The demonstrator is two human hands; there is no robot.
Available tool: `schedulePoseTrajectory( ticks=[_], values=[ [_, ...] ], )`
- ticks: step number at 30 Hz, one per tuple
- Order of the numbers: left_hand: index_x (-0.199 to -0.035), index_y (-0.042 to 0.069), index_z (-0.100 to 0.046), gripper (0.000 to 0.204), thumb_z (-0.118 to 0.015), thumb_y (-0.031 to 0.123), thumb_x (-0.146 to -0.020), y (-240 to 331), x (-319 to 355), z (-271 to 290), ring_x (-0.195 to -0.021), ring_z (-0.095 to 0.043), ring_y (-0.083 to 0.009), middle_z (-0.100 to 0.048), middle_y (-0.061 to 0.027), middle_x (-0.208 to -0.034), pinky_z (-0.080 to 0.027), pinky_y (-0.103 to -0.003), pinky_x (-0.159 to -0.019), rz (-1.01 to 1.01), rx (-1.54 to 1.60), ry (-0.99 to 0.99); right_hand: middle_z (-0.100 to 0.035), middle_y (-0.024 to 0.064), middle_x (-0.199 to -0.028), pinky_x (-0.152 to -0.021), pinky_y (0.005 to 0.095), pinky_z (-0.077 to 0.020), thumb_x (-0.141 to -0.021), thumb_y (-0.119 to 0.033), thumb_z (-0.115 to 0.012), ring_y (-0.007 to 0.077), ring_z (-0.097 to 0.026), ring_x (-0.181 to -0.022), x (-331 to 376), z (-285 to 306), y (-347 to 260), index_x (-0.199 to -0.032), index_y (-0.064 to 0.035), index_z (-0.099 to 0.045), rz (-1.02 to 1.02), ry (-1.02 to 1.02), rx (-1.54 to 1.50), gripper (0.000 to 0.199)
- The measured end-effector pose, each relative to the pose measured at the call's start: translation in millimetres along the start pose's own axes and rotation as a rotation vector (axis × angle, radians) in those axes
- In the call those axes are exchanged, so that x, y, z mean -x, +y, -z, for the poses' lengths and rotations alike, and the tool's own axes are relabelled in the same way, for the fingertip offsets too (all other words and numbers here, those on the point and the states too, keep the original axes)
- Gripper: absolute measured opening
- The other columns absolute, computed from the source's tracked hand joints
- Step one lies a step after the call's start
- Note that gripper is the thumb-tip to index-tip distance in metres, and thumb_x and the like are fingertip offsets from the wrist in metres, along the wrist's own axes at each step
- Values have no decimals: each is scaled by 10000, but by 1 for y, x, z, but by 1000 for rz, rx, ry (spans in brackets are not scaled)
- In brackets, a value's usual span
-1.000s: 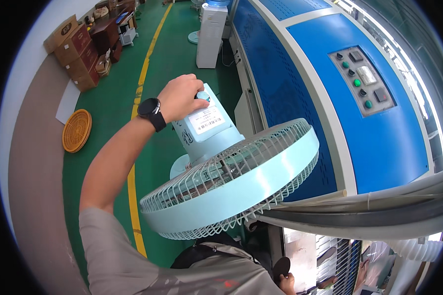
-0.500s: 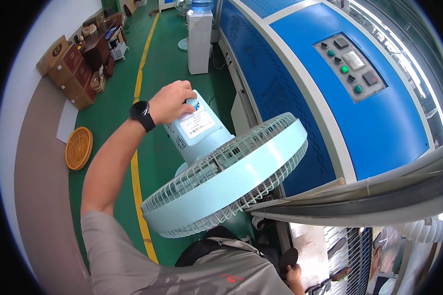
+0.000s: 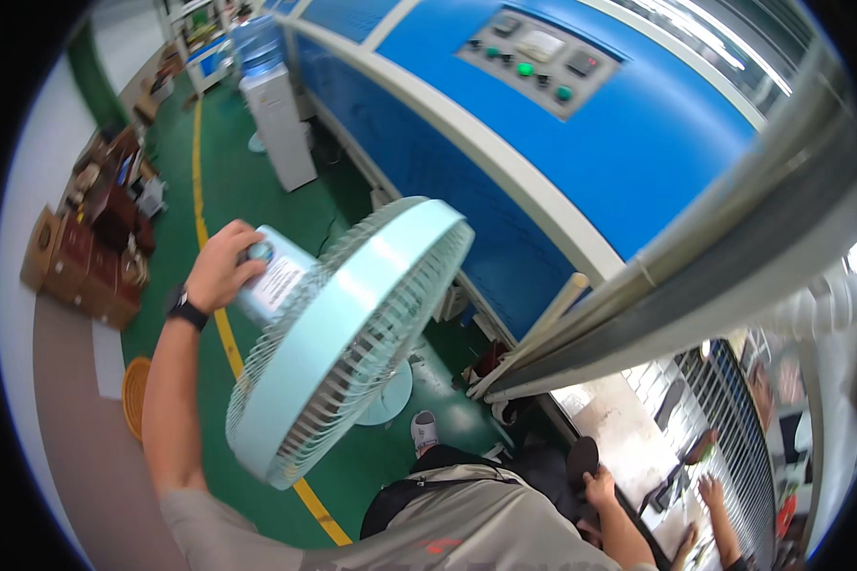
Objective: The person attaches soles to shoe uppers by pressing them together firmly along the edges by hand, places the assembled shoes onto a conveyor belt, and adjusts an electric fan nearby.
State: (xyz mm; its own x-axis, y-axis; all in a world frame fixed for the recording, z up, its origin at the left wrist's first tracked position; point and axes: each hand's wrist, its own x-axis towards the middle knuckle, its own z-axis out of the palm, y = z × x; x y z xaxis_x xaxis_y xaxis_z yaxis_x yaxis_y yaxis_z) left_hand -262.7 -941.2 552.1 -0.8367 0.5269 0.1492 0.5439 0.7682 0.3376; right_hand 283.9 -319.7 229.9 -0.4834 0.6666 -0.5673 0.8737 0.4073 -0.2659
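Turquoise fan (image 3: pixel 343 314) in curled left fingers (image 3: pixel 242 240), dark oval piece (image 3: pixel 582 460) in closed right fingers (image 3: pixel 600 483), pipe (image 3: pixel 676 276) before blue machine (image 3: pixel 581 162)

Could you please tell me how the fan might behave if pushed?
The fan may tip, as it looks top-heavy above its round base. Its thin-wired grille seems stiff, holding its curved shape, but could dent.

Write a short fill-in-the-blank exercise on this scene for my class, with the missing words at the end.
The left hand grips a pale blue ____, while the right hand holds a dark, flat piece.
A black watch is worn on the ____ wrist.
The bottle on the white water dispenser is ____ in colour.
The line along the green floor is ____.

Missing words: fan; left; blue; yellow.
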Motion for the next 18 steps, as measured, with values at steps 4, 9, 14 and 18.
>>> schedulePoseTrajectory(
  ticks=[4,9,14,18],
  values=[
    [-1504,12,-562,641,-761,21,-895,73,26,43,-1146,-665,-248,-660,-139,-1342,-541,-374,-974,76,178,291,-737,275,-1035,-877,479,-557,-939,-249,-765,398,-721,-974,-10,6,35,-1143,95,-649,12,107,-47,417],
    [-1366,11,-664,401,-695,195,-1011,253,111,37,-1091,-707,-227,-714,-175,-1252,-552,-385,-968,-434,441,484,-718,274,-955,-843,479,-549,-938,-266,-762,385,-713,-906,-40,9,76,-1049,80,-656,-24,154,-376,379],
    [-1137,-37,-764,269,-771,61,-886,375,111,-189,-913,-777,-322,-803,-162,-1087,-618,-390,-787,-537,1112,-218,-746,231,-1084,-879,417,-556,-955,-243,-773,296,-713,-996,-84,37,99,-1116,68,-655,104,241,-612,370],
    [-1131,-28,-765,182,-729,-1,-955,421,134,-427,-921,-749,-188,-777,-128,-1022,-589,-307,-826,-70,1136,-353,-754,154,-1024,-784,363,-588,-1035,-167,-718,215,-725,-929,-147,43,138,-1217,40,-603,50,146,-865,299]
  ],
)
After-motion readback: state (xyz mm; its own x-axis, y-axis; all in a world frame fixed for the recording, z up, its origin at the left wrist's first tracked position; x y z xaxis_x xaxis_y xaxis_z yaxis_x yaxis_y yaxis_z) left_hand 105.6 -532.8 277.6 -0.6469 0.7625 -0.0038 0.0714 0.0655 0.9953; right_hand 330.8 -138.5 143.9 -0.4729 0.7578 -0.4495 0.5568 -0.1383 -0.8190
